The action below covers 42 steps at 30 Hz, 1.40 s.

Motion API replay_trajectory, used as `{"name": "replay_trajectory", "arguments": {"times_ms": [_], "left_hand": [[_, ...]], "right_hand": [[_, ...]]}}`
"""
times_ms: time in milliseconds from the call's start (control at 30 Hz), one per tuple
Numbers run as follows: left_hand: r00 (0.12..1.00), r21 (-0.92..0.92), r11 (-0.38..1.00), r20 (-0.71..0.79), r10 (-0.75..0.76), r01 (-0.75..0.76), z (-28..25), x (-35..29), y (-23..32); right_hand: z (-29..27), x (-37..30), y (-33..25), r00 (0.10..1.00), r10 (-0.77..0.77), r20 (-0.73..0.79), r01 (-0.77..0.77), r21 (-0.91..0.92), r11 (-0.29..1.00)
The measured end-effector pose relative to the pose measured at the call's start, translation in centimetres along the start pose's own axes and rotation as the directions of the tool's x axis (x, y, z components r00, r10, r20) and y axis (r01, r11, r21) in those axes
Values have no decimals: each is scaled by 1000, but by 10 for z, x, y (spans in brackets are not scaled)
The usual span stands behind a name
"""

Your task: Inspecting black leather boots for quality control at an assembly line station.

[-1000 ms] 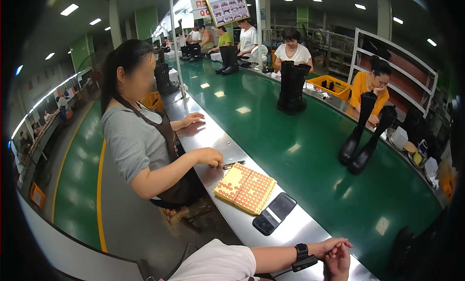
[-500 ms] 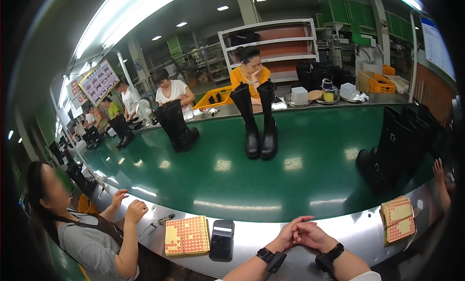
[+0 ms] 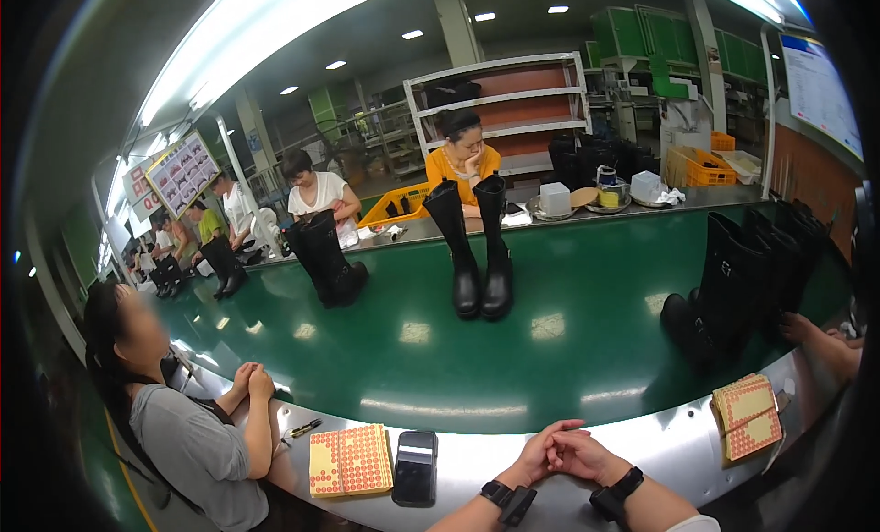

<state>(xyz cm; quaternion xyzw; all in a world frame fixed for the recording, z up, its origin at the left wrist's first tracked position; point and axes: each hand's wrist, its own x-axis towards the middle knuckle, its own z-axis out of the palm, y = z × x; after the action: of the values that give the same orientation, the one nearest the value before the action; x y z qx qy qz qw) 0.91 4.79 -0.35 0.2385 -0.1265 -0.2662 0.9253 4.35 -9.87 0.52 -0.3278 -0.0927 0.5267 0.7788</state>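
My left hand (image 3: 543, 447) and my right hand (image 3: 587, 459) rest clasped together on the silver metal ledge (image 3: 477, 459) at the lower middle, fingers folded over each other with nothing in them. Each wrist wears a black band. A black phone (image 3: 415, 468) lies flat on the ledge just left of my left hand. Beside the phone lies a tan pad of red dot stickers (image 3: 350, 460).
A green conveyor belt (image 3: 568, 349) carries pairs of tall black boots (image 3: 478, 248), with more boots (image 3: 733, 294) at right. A person in grey (image 3: 197, 449) sits at left, hands together. Another sticker pad (image 3: 747, 417) lies at right near someone's arm (image 3: 825, 344). Other workers sit across the belt.
The view has swung from the left along the belt to face across it. My hands stay clasped on the ledge; the phone and sticker pad have not moved.
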Motion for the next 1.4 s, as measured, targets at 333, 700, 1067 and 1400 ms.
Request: {"name": "replay_trajectory", "arguments": {"times_ms": [333,700,1067,1400], "left_hand": [[908,169,985,-417,35,39,34,3,2],[945,182,983,-324,48,12,3,9,-8],[952,214,977,-298,71,-6,5,3,-6],[947,212,977,-311,78,-11,11,1,-5]], "right_hand": [[-3,7,-2,996,54,-77,-56,-26,998],[-5,0,3,998,1,66,-2,14,1000],[2,-1,-2,1000,1,21,-1,-32,999],[-2,1,6,996,-87,23,87,-10,996]]}}
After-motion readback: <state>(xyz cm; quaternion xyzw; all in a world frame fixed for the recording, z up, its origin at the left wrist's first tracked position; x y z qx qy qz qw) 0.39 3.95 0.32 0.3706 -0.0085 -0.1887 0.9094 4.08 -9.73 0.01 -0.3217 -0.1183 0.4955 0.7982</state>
